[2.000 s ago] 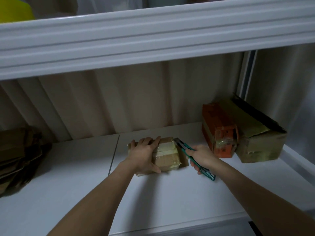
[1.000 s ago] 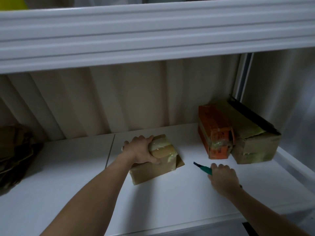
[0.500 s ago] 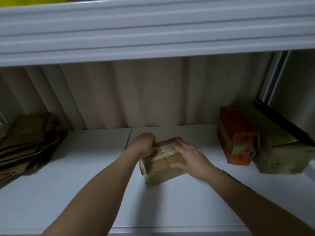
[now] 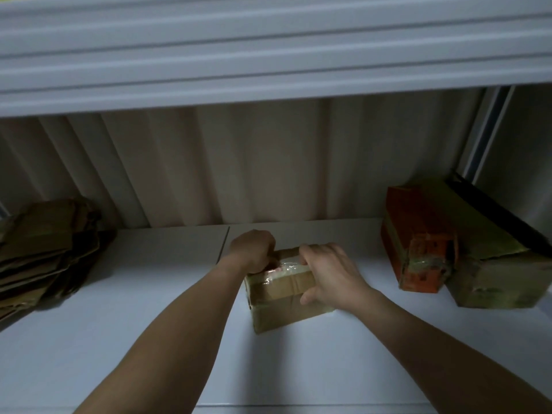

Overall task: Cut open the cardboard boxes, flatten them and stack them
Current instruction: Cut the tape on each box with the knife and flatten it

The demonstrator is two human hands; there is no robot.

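Observation:
A small brown cardboard box (image 4: 283,303) wrapped in clear tape sits in the middle of the white shelf (image 4: 149,339). My left hand (image 4: 254,252) is curled over its top left edge, fingers gripping at the taped seam. Covering the box's top right side is my right hand (image 4: 328,273), thumb on the front face. A stack of flattened cardboard (image 4: 44,249) lies at the far left. An orange box (image 4: 418,249) and a larger brown box (image 4: 490,264) stand at the right. The cutter is not visible.
A white upper shelf edge (image 4: 268,70) hangs low across the top of the view. A ribbed beige wall (image 4: 254,162) closes the back. A vertical white frame (image 4: 490,130) rises at the right behind the boxes.
My right hand put the green cutter down on the shelf and came over to grasp the small box. The box was turned, and my view shifted left so the flattened stack shows more.

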